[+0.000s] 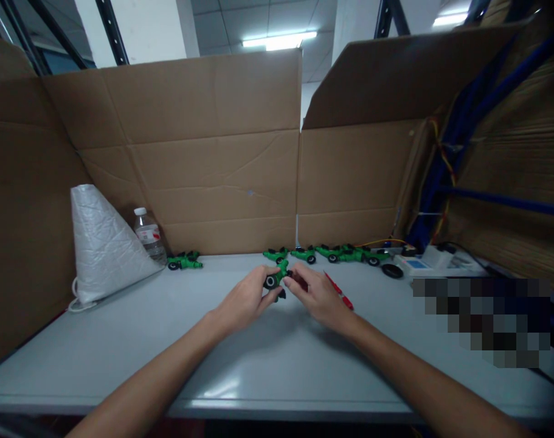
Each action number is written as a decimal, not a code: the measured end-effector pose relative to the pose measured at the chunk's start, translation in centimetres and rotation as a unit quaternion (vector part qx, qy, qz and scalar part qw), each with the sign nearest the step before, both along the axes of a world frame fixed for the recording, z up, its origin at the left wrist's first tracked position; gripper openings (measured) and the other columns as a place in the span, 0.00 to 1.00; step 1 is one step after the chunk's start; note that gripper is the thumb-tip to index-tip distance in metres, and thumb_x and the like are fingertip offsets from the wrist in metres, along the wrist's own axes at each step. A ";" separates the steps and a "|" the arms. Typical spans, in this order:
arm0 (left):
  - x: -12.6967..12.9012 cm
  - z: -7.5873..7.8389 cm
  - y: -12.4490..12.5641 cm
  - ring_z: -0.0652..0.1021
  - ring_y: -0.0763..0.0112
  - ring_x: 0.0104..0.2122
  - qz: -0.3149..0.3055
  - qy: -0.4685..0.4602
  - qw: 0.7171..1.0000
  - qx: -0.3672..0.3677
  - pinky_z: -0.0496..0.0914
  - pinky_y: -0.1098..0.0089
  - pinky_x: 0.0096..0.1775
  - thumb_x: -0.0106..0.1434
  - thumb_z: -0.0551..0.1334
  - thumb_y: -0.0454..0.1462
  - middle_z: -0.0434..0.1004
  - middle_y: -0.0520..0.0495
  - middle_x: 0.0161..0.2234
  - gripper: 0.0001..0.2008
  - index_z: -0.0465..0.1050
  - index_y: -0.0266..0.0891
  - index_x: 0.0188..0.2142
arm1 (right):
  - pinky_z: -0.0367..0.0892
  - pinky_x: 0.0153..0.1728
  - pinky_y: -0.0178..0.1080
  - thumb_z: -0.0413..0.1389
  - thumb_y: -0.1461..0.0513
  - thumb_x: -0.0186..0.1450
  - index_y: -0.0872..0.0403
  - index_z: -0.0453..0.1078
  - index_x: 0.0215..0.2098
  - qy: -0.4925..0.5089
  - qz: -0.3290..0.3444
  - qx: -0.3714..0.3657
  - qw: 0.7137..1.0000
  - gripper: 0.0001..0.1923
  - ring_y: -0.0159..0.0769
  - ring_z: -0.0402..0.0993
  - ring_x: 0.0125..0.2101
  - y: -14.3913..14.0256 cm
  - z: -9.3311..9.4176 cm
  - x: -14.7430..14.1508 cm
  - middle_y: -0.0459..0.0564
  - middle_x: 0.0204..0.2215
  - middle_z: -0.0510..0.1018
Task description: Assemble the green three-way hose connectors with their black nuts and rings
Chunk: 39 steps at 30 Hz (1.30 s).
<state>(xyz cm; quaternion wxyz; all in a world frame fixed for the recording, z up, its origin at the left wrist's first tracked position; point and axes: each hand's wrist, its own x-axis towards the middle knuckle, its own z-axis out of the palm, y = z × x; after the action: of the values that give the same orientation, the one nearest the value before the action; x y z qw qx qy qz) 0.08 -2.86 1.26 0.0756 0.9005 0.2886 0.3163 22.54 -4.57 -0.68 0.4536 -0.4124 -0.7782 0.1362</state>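
Grey table (pixel 121 353), fingers (pixel 270 287) pinching green toy car (pixel 277 278)

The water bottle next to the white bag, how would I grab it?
Hedged: grip the water bottle around its clear body, coming from the front right. It stands upright, the white bag crowds its left side, and cardboard stands close behind it.
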 end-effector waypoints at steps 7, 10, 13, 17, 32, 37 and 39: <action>0.1 0.4 -0.3 0.80 0.66 0.39 0.008 -0.023 0.996 -0.087 0.74 0.64 0.45 0.77 0.53 0.43 0.77 0.44 0.43 0.13 0.62 0.41 0.56 | 0.59 0.40 0.43 0.45 0.54 0.79 0.52 0.66 0.33 -0.191 -0.086 0.149 0.966 0.19 0.43 0.71 0.35 0.3 -0.8 -0.3 0.53 0.31 0.76; 0.2 0.2 -0.3 0.80 0.65 0.39 0.011 -0.014 0.996 -0.090 0.74 0.65 0.44 0.77 0.53 0.44 0.78 0.44 0.42 0.13 0.62 0.41 0.56 | 0.58 0.37 0.41 0.43 0.53 0.79 0.51 0.66 0.31 -0.164 -0.081 0.109 0.977 0.22 0.41 0.70 0.31 0.3 -1.1 -0.4 0.51 0.28 0.75; 0.2 -0.2 -0.2 0.80 0.63 0.42 0.009 -0.004 0.998 -0.067 0.75 0.62 0.47 0.76 0.56 0.44 0.78 0.42 0.46 0.14 0.63 0.41 0.56 | 0.57 0.33 0.40 0.40 0.50 0.79 0.51 0.65 0.29 -0.049 -0.059 0.013 0.997 0.26 0.38 0.67 0.27 0.4 -1.4 -0.8 0.48 0.24 0.72; 0.0 -0.9 0.5 0.80 0.59 0.47 0.009 0.012 1.000 -0.006 0.75 0.58 0.52 0.76 0.58 0.46 0.77 0.39 0.49 0.18 0.63 0.40 0.59 | 0.55 0.28 0.39 0.43 0.40 0.75 0.51 0.64 0.26 0.161 0.027 -0.140 0.977 0.31 0.35 0.61 0.23 1.2 -2.0 -1.5 0.44 0.20 0.64; -0.5 -1.9 2.0 0.80 0.59 0.52 -0.009 0.047 0.993 0.110 0.76 0.57 0.53 0.77 0.57 0.42 0.77 0.40 0.52 0.17 0.63 0.41 0.61 | 0.54 0.26 0.36 0.64 0.44 0.63 0.51 0.63 0.29 0.361 0.180 -0.316 0.859 0.24 0.30 0.54 0.23 1.1 -1.1 -1.4 0.40 0.23 0.60; -0.6 -2.1 2.2 0.80 0.59 0.51 -0.009 0.056 0.990 0.131 0.76 0.57 0.53 0.77 0.57 0.42 0.78 0.40 0.51 0.17 0.64 0.41 0.61 | 0.58 0.32 0.38 0.58 0.47 0.69 0.50 0.61 0.31 0.176 0.056 -0.118 0.976 0.19 0.35 0.62 0.28 0.6 -0.6 -0.8 0.42 0.26 0.65; -0.7 -2.0 2.0 0.80 0.59 0.51 -0.010 0.056 0.989 0.138 0.76 0.57 0.52 0.77 0.57 0.42 0.78 0.40 0.51 0.17 0.64 0.41 0.61 | 0.58 0.33 0.38 0.56 0.51 0.71 0.50 0.63 0.33 0.107 0.019 -0.064 0.992 0.14 0.36 0.64 0.29 0.4 -0.6 -0.5 0.43 0.27 0.67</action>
<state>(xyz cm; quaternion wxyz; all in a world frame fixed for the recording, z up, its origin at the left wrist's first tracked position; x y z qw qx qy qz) -0.59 -0.82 -0.73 -0.0630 0.9215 0.2373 0.3011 22.07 -4.21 -1.28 0.5042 -0.4089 -0.7226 0.2375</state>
